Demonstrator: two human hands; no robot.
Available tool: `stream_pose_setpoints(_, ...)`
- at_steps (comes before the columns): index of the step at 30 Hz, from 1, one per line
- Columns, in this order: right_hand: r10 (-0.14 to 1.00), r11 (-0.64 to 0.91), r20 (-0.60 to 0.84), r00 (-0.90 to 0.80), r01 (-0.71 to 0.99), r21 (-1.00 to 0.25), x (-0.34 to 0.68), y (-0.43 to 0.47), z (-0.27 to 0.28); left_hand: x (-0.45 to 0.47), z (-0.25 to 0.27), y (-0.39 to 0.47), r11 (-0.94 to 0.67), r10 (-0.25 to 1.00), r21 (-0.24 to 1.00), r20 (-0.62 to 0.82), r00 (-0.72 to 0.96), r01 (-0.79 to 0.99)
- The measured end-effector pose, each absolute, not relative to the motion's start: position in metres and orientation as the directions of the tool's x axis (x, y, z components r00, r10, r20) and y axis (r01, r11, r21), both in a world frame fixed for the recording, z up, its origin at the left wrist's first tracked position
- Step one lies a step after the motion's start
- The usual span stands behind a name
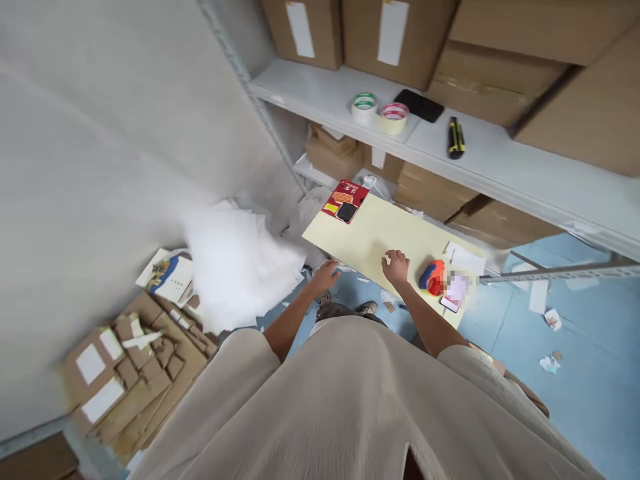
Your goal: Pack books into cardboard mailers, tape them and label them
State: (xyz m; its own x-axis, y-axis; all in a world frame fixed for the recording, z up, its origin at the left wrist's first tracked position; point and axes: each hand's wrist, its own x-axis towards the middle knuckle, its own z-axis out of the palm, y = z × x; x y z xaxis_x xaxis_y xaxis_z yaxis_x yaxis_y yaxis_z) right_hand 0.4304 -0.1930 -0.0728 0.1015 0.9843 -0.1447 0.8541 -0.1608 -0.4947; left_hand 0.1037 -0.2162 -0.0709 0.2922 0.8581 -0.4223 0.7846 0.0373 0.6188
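A pale yellow table (385, 230) stands in front of me. My left hand (326, 276) is at its near left edge, fingers stretched out and holding nothing. Over the table's middle is my right hand (397, 265), its fingers apart and slightly bent, also with nothing in it; whether it touches the top I cannot tell. A red printed booklet or flat packet (346, 201) lies at the far left corner. To the right of my right hand is an orange and blue object (432, 277), perhaps a tape dispenser. Beside it lies a phone (449, 304), partly blurred out.
Behind the table, a grey shelf (310, 90) bears cardboard boxes (393, 40), two tape rolls (365, 108), a black phone-like slab (419, 105) and a box cutter (455, 138). White foam sheets (235, 267) and flattened cartons (145, 367) are piled left. Scraps litter the blue floor (515, 333).
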Motion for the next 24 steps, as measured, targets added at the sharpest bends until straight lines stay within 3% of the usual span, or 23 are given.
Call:
stream_pose_setpoints(15, 0.898, 0.143, -0.274, -0.345, 0.816, -0.56, 0.228, -0.184, -0.069, -0.064, -0.074, -0.3, 0.311, 0.902, 0.623, -0.432, -0.016, 0.717)
stream_pose_setpoints(24, 0.838, 0.037, -0.342, -0.426, 0.668, -0.743, 0.078, -0.204, -0.079, -0.169, -0.069, -0.331, 0.296, 0.943, 0.65, -0.315, -0.107, 0.7)
